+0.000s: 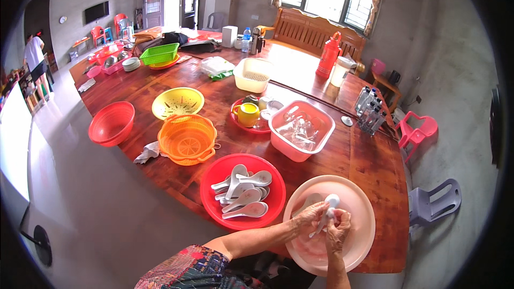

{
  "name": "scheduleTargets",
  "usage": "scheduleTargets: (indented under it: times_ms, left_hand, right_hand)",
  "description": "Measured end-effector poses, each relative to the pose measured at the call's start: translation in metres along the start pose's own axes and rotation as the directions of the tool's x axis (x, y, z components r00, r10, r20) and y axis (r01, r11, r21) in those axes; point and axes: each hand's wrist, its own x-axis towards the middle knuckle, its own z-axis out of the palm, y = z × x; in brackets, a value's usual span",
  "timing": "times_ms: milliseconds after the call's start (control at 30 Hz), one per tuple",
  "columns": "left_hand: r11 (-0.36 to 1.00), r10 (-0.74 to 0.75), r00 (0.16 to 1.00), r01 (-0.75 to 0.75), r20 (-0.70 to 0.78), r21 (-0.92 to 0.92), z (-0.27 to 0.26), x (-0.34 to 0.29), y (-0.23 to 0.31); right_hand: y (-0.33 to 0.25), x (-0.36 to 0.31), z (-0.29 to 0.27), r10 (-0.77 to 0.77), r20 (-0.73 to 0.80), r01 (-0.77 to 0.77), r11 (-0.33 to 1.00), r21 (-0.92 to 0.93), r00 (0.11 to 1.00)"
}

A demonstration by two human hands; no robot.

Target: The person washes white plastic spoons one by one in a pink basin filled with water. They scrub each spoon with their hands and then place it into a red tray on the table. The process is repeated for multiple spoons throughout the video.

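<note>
Over a pale pink basin [360, 208] at the table's near edge, I hold a white soup spoon [332, 200] in both hands. Its bowl points away from me and its handle slants down toward the basin. My left hand [310, 215] pinches it from the left, while the fingers of my right hand [338, 227] close round it from the right. Another pale spoon [309, 201] appears to lie in the basin beside my left hand. Just to the left, a red plastic basin [208, 206] holds a pile of white soup spoons [247, 198] with small printed patterns.
Beyond the basins stand a pink tub [327, 138] of clear glasses, an orange colander [187, 142], a yellow colander [193, 96], a red basket [111, 124] and a red tray [235, 120] with cups. Glass bottles [369, 109] and a red thermos [328, 56] stand farther right. A person [34, 56] is far left.
</note>
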Motion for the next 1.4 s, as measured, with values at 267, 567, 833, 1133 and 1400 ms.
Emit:
scheduleTargets:
  times_ms: [267, 567, 833, 1133, 1400]
  left_hand:
    - [0.462, 0.183, 0.981, -0.025, -0.067, 0.887, 0.054, -0.028, 0.009]
    - [-0.547, 0.388, 0.852, -0.096, 0.353, 0.832, 0.062, -0.091, 0.051]
    - [-0.873, 0.440, 0.824, 0.299, 0.357, 0.385, 0.019, -0.135, 0.117]
    - [-0.900, 0.393, 0.879, 0.307, 0.270, 0.309, 0.015, -0.139, 0.116]
    - [-0.853, 0.412, 0.892, 0.306, 0.184, 0.423, 0.030, -0.138, 0.112]
  right_hand:
    - [0.037, -0.023, -0.049, 0.055, 0.488, 0.333, 0.664, -0.669, 0.871]
    - [0.001, -0.037, -0.039, 0.478, 0.683, 0.418, 0.550, -0.723, 0.552]
    - [0.015, -0.041, -0.046, 0.398, 0.688, 0.390, 0.606, -0.693, 0.607]
    - [0.022, -0.040, -0.047, 0.388, 0.670, 0.356, 0.623, -0.696, 0.633]
    - [0.019, -0.042, -0.049, 0.378, 0.655, 0.358, 0.609, -0.708, 0.654]
